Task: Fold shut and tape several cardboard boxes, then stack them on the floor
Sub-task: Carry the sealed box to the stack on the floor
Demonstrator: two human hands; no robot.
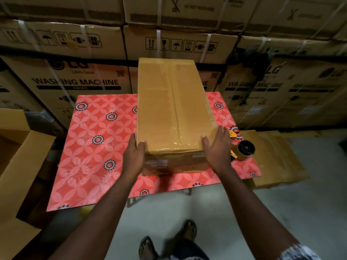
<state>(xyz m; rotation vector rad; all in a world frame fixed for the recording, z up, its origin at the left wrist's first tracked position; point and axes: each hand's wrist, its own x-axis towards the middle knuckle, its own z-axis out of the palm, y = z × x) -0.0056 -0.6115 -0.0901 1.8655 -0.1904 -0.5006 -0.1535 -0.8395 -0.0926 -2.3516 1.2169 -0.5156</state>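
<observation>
Cardboard box [174,109], taped shut, long axis pointing away from me, sits between my left hand [134,156] and right hand [217,149], both pressed flat against its near sides.

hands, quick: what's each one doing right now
left hand: open, fingers straight against the left side of the taped box, thumb on its top edge.
right hand: open, fingers straight against the box's right side, thumb on top.

My left hand [134,156] and right hand [217,151] are bare, and so are the forearms. My right upper arm wears a short white-and-dark patterned cloth sleeve [298,251]. I have dark open-toed sandals [187,229] on my feet and a dark blue cloth garment [189,250] over my legs.
</observation>
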